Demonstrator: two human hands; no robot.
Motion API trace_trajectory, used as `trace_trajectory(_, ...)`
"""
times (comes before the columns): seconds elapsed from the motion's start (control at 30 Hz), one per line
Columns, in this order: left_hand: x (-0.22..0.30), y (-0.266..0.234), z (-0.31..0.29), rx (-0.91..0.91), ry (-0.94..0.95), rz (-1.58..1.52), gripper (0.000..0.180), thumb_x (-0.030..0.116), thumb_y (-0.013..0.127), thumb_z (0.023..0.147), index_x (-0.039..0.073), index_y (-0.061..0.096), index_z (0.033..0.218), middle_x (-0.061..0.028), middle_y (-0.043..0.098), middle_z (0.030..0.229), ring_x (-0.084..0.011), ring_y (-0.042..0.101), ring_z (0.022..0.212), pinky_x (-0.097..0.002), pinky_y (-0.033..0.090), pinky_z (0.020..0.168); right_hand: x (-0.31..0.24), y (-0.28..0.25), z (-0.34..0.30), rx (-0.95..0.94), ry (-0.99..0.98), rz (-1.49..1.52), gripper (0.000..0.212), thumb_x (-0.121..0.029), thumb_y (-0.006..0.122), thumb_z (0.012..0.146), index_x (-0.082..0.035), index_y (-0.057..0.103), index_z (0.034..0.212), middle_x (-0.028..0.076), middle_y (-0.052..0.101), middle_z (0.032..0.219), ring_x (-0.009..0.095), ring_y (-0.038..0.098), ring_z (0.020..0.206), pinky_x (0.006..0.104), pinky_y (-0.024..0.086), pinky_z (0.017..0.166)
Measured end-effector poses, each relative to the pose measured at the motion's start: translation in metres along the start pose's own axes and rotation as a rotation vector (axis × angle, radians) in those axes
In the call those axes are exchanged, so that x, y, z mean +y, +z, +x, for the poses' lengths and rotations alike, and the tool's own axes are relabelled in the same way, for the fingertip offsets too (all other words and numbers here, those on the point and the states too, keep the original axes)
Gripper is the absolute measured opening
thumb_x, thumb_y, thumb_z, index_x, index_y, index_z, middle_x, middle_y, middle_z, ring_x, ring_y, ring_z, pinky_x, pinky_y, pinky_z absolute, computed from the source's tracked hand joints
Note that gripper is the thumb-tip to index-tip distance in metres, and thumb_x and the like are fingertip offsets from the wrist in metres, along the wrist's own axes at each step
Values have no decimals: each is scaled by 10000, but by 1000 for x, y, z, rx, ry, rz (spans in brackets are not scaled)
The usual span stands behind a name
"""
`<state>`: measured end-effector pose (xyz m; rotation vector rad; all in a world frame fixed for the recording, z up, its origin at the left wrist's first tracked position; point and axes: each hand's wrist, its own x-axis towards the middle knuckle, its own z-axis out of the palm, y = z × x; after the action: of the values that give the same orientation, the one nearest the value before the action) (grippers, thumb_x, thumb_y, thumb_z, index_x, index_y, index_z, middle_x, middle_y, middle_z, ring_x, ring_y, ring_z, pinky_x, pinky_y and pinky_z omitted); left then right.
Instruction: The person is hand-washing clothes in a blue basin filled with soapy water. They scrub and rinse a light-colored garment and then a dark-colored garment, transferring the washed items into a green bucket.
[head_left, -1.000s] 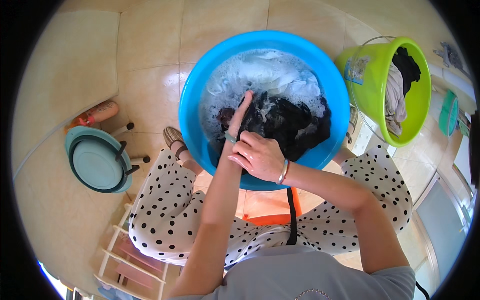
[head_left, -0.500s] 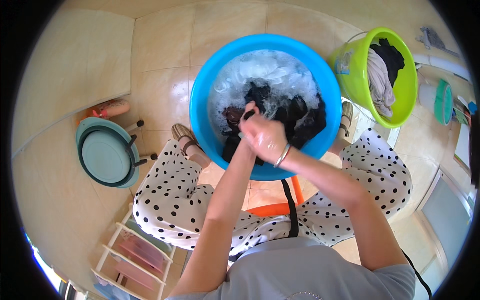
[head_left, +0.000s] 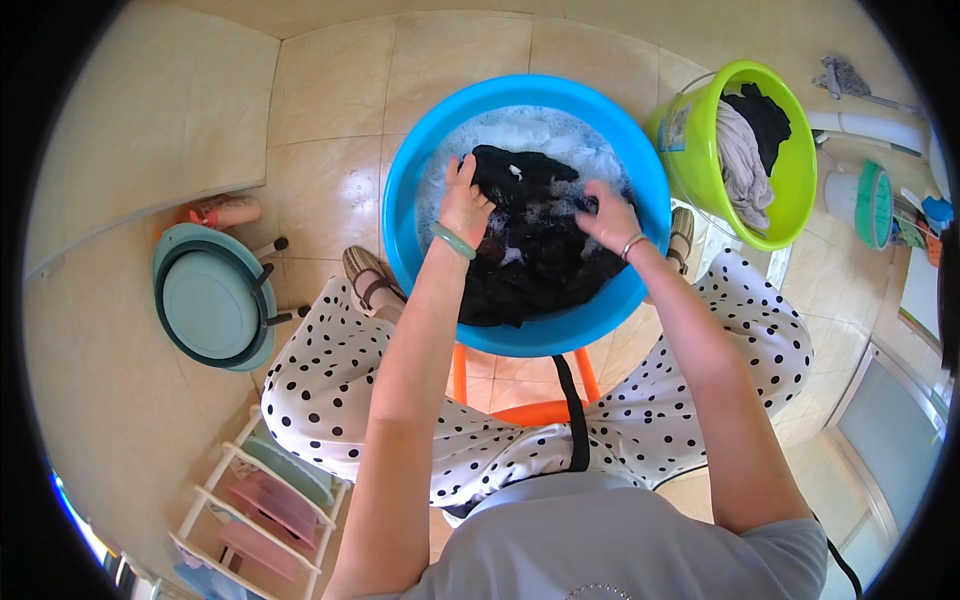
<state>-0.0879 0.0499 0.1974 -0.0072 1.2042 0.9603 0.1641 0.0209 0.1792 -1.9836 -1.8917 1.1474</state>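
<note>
A large blue basin [head_left: 525, 345] in front of me holds soapy water and a bundle of wet black clothing [head_left: 540, 270]. My left hand [head_left: 464, 208], with a green bangle above it, is at the basin's left side, fingers apart against the cloth's left edge. Across the bundle, my right hand [head_left: 608, 222] hovers at the cloth's right side with thumb and fingers spread; a silver bangle circles that wrist. White suds [head_left: 525, 125] lie along the far side of the water. Neither hand visibly grips the cloth.
A lime green bucket [head_left: 800, 200] with grey and black clothes stands right of the basin. Left are folding grey-green basins [head_left: 210, 305] and a white rack [head_left: 245, 455]. Orange stand legs [head_left: 540, 412] show below the basin. My sandalled feet flank it.
My hands were together over the basin's middle, the right crossing the left; now they are apart on opposite sides. The black clothing has spread wider and covers more of the water.
</note>
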Motion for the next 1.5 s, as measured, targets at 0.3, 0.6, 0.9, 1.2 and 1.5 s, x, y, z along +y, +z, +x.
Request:
trace_trajectory(0.3,-12,-4,-40,-98,112,573,395,189,642,851,134,565,1234,-46,605,1151,-161,598,992,-305,480,823,-28,-5,-15,5,-118,4,126,-152,636,814,-49,608,880,166,656,878,338,618,888,440,442,821)
trace_trajectory(0.6,-2,39,-101,-181,629,1142,468,226,737,765,126,582,1196,-147,576,1211,-295,580,1065,-371,453,917,-153,-114,-58,22,-180,680,132,-140,626,883,-17,588,853,-2,567,698,58,495,647,217,404,585)
trace_trajectory(0.9,53,26,-120,-403,550,835,120,0,481,911,13,601,918,-91,618,1043,-190,553,1097,-308,420,965,-215,-215,-116,-30,-226,1521,194,-134,530,939,-2,606,1059,72,653,993,161,621,920,291,485,839)
trace_trajectory(1.2,34,74,-176,-429,605,950,429,231,714,832,73,530,1185,-146,610,1106,-218,583,1028,-347,464,905,-229,-210,-129,-134,-29,1571,221,-166,538,943,-24,599,1102,66,641,1039,156,612,945,295,490,842)
trace_trajectory(1.5,43,68,-156,-392,158,762,356,124,661,854,53,555,1187,-55,590,1113,-148,546,1024,-304,441,908,-186,-190,-103,-216,-11,1345,316,-228,490,974,-4,547,1190,73,612,1137,164,584,1046,317,469,915)
